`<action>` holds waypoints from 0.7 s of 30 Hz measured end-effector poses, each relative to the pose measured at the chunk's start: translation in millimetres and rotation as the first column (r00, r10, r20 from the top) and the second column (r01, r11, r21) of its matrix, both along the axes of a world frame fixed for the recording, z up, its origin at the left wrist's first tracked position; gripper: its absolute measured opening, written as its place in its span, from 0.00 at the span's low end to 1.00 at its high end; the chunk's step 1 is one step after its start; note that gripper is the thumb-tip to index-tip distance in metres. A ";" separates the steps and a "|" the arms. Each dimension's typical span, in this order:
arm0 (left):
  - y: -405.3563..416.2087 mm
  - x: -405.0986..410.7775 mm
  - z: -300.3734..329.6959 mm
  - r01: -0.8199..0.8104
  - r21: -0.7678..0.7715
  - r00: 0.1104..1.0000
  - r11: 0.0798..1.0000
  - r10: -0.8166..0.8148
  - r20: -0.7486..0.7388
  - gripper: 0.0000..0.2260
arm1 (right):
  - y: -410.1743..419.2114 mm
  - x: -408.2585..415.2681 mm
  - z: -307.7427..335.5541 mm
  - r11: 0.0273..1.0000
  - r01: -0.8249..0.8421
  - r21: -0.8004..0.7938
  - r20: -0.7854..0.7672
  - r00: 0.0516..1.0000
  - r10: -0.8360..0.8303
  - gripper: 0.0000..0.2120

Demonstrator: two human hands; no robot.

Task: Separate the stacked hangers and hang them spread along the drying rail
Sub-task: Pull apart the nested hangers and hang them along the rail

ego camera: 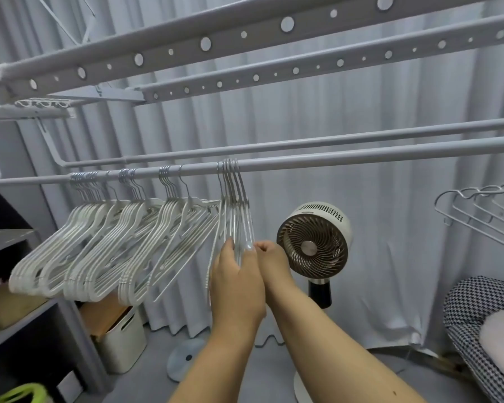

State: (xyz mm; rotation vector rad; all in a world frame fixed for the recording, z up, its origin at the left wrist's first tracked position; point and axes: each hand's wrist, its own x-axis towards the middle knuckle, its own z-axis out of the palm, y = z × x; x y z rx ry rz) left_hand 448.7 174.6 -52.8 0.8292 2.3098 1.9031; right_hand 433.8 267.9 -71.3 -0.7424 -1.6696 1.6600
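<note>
Hands: left grip [236,274] pinching hanger bunch [235,210] on rail [361,158]; right grip [269,257] curled, contents unclear.

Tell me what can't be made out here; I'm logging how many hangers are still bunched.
Head view only:
- Hanger bundle: lower ends hidden behind the left hand, so no exact count.
- Right hand: its grip is turned away, its fingertips hidden by the left hand.
- White hanger clusters: overlapped too tightly to count.
- Drying rail: cut off by the right edge.
</note>
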 end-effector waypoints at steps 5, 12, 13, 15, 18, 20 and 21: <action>16.4 11.2 3.2 0.072 0.043 0.996 0.996 -0.075 0.058 0.23 | 6.9 18.3 0.3 1.000 0.007 -0.018 -0.008 1.000 -0.007 0.09; 51.7 14.3 5.8 0.164 0.173 0.890 0.971 -0.221 0.399 0.23 | 25.3 57.3 -1.0 0.997 0.067 -0.041 -0.098 0.993 -0.071 0.10; 55.5 16.1 6.2 0.165 0.190 0.882 0.968 -0.231 0.410 0.23 | 28.7 63.4 -1.3 0.996 0.074 -0.054 -0.111 0.991 -0.080 0.10; 61.1 21.4 5.5 0.160 0.199 0.884 0.967 -0.230 0.407 0.24 | 34.7 76.0 0.0 0.993 0.077 -0.086 -0.130 0.988 -0.088 0.08; 69.8 32.9 3.2 0.179 0.211 0.891 0.961 -0.249 0.379 0.26 | 44.4 94.9 2.5 0.988 0.087 -0.127 -0.147 0.983 -0.106 0.05; 76.0 43.3 2.3 0.186 0.228 0.903 0.956 -0.258 0.343 0.23 | 51.6 107.3 4.3 0.981 0.115 -0.159 -0.162 0.977 -0.140 0.09; 79.4 48.8 1.8 0.190 0.227 0.910 0.955 -0.258 0.324 0.21 | 54.9 113.6 4.9 0.979 0.121 -0.165 -0.174 0.973 -0.150 0.12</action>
